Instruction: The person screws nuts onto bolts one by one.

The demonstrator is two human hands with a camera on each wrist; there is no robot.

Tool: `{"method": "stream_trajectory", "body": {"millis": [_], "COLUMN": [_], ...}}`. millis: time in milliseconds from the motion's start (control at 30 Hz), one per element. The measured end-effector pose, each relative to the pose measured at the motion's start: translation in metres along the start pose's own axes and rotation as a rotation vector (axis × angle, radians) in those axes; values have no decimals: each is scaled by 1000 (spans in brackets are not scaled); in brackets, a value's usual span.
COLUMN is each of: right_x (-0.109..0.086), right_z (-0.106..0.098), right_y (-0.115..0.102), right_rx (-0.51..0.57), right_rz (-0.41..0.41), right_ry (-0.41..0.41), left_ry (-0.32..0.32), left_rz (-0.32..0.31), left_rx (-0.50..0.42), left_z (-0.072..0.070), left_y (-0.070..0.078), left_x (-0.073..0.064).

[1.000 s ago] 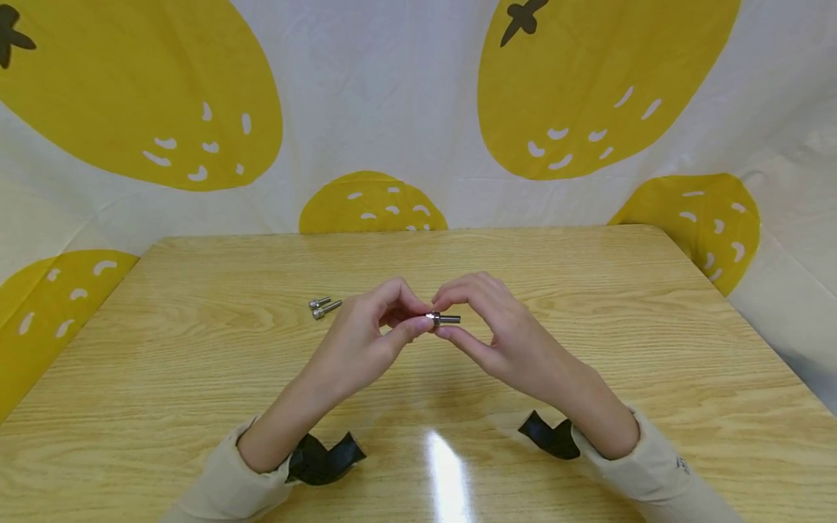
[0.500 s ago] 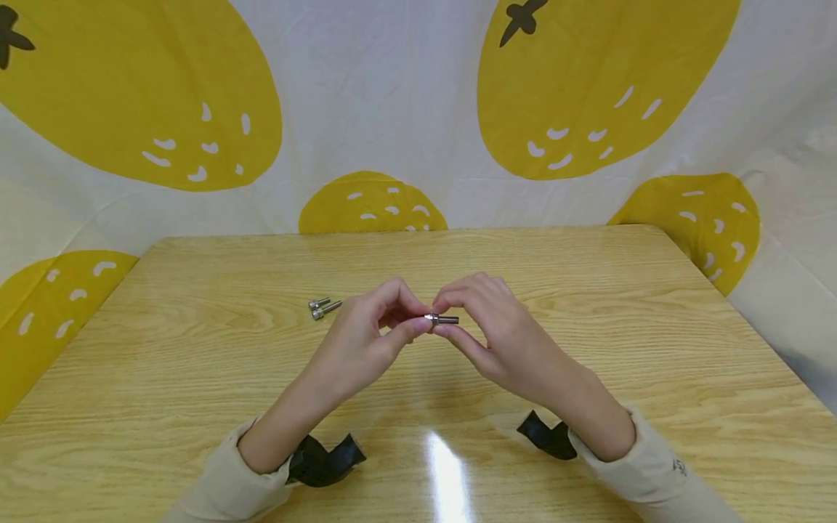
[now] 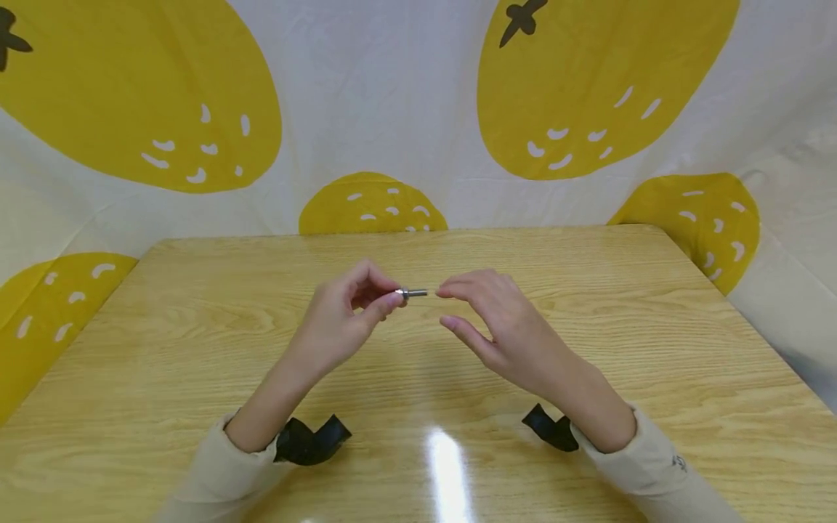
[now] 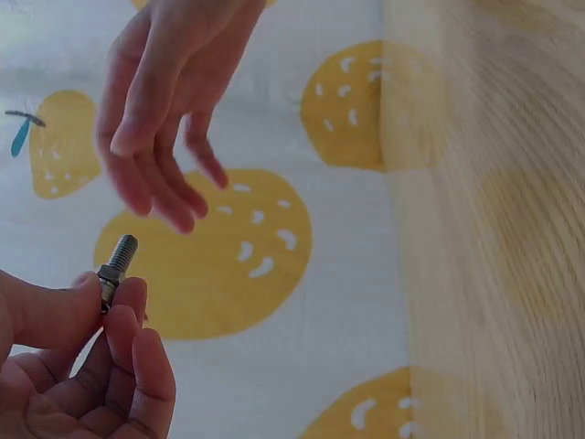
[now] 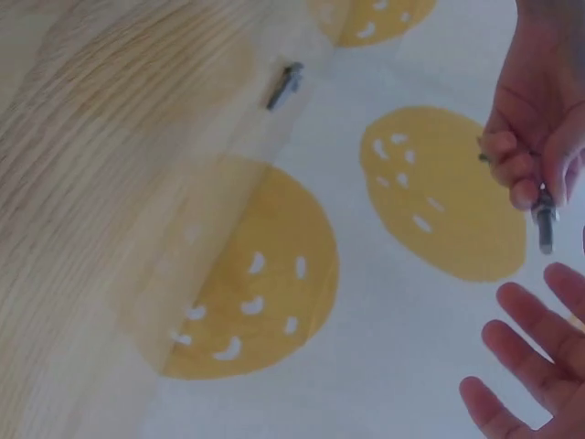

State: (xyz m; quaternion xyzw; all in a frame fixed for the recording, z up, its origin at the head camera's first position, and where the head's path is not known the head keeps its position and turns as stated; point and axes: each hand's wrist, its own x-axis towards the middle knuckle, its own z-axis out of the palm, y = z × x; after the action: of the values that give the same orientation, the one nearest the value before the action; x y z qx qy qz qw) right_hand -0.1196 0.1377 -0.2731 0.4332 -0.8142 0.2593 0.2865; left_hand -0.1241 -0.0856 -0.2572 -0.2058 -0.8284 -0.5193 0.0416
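Observation:
My left hand (image 3: 333, 316) pinches a silvery metal bolt (image 3: 417, 293) between thumb and fingertips, its shaft pointing right in the head view. In the left wrist view the thread stands up past a hex nut (image 4: 111, 273); the bolt's lower end is mostly covered by fingers. The right wrist view shows a small dark tip (image 5: 483, 157) by the left fingers; I cannot tell what it is. Right of the bolt, my right hand (image 3: 500, 323) is held apart from it, thumb and fingers spread with nothing between them.
Loose socket-head bolts (image 5: 285, 87) lie on the wooden table (image 3: 196, 349); in the head view the left hand hides them. A white cloth with yellow fruit shapes (image 3: 373, 203) hangs behind the table. Black straps (image 3: 314, 440) stick out at both sleeve cuffs.
The right hand has let go of the nut and bolt, its fingers now spread. The left hand has carried the bolt away, left and upward in the head view, covering the loose bolts.

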Motion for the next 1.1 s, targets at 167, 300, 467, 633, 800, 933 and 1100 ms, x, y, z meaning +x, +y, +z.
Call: {"method": "stream_trajectory", "body": {"millis": [167, 300, 467, 633, 800, 933, 1100], "right_x": [-7, -13, -17, -19, -21, -23, -25], "right_z": [3, 4, 6, 7, 9, 9, 10], "right_y": [6, 8, 11, 15, 19, 23, 26], "right_rx": [-63, -85, -96, -119, -145, -160, -158], "right_rz": [4, 9, 6, 3, 18, 48, 83], "right_ry": [-67, -86, -73, -78, -129, -192, -251], "left_ry": [57, 70, 68, 47, 2, -43, -50], "left_rz": [-107, -208, -285, -352, -449, -507, -531], "left_rx": [47, 101, 150, 172, 217, 241, 282], "left_z": [-22, -38, -56, -69, -78, -82, -85], "left_y": [-26, -53, -88, -115, -129, -138, -143], "left_x": [9, 17, 23, 25, 23, 20, 17]}}
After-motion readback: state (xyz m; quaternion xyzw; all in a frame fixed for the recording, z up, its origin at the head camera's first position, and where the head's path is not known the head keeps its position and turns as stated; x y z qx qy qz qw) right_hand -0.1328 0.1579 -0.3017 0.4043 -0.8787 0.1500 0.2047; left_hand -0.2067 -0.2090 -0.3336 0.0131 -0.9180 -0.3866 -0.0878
